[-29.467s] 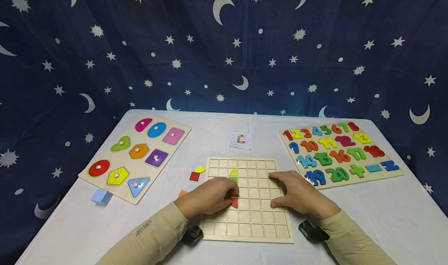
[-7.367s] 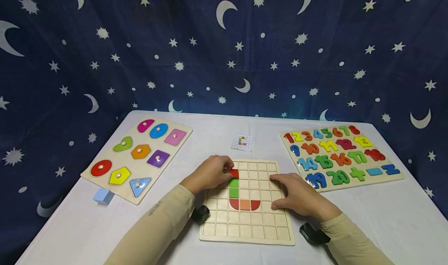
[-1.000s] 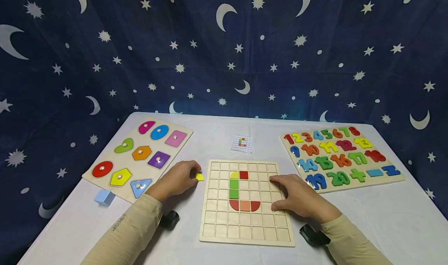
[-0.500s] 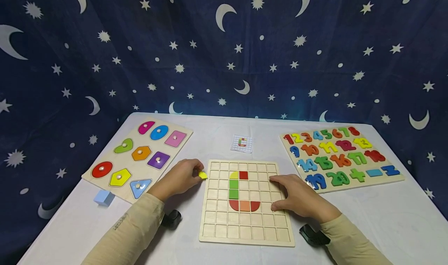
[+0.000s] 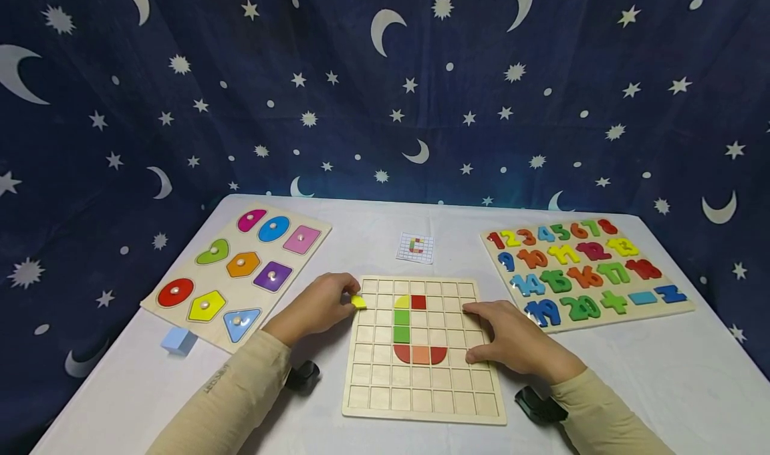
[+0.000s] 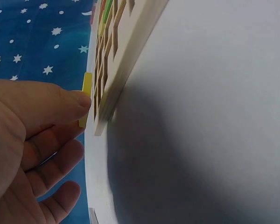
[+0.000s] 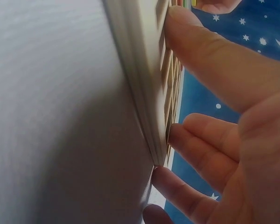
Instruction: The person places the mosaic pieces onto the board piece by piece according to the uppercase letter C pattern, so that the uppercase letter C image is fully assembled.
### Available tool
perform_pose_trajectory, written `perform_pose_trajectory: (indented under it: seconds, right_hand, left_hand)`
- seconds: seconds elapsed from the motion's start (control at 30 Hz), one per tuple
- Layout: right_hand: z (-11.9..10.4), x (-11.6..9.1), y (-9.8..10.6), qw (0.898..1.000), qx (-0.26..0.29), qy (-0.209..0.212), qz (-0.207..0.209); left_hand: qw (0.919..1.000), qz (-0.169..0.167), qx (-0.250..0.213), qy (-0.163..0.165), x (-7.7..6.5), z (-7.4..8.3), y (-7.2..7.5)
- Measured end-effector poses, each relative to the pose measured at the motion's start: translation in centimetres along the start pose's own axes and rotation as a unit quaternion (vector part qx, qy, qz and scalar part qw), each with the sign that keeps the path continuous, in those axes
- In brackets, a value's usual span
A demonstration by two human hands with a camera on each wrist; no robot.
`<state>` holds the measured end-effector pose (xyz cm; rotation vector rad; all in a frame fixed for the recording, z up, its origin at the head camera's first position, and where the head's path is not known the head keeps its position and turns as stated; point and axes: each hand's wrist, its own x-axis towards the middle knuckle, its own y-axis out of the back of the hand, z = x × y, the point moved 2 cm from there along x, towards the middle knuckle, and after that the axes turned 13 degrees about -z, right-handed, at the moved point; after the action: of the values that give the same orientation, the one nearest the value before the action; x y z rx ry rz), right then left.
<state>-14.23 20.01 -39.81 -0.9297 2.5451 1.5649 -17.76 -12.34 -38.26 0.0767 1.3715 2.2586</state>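
Observation:
My left hand [image 5: 321, 305] pinches a yellow tile [image 5: 358, 302] between thumb and fingers, just over the left edge of a wooden grid board [image 5: 373, 396]. The left wrist view shows the yellow tile [image 6: 86, 84] edge-on, raised off the board. Fingers spread, my right hand [image 5: 517, 335] rests on the board's right edge, with thumb and fingertips touching it. On the grid lie a yellow quarter-round tile [image 5: 402, 302], a red square [image 5: 418, 302], two green squares [image 5: 401, 326], two red quarter-rounds [image 5: 439, 355] and an orange square [image 5: 421, 355].
A small pattern card [image 5: 415, 248] lies behind the board. At the left are a knobbed shape puzzle [image 5: 240, 288] and a blue block [image 5: 178, 341]. A number puzzle [image 5: 592, 268] stands at the right. A dark starry cloth [image 5: 337, 141] hangs behind the white table.
Over the last second my left hand has carried the yellow tile rightward from the table to the board's left edge. Earlier, more tiles came onto the grid, including the red square. The right hand stays put.

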Motion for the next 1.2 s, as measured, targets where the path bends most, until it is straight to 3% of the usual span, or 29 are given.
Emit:
perform_pose_trajectory:
  seconds: [0.6, 1.2]
  right_hand:
    - [0.0, -0.1, -0.1, 1.000, -0.001, 0.000, 0.001]
    - [0.0, 0.1, -0.1, 1.000, -0.002, -0.002, 0.001]
  left_hand:
    - [0.9982, -0.007, 0.002, -0.059, 1.6, 2.9, -0.5]
    - [0.9939, -0.045, 0.016, -0.100, 3.6, 5.7, -1.3]
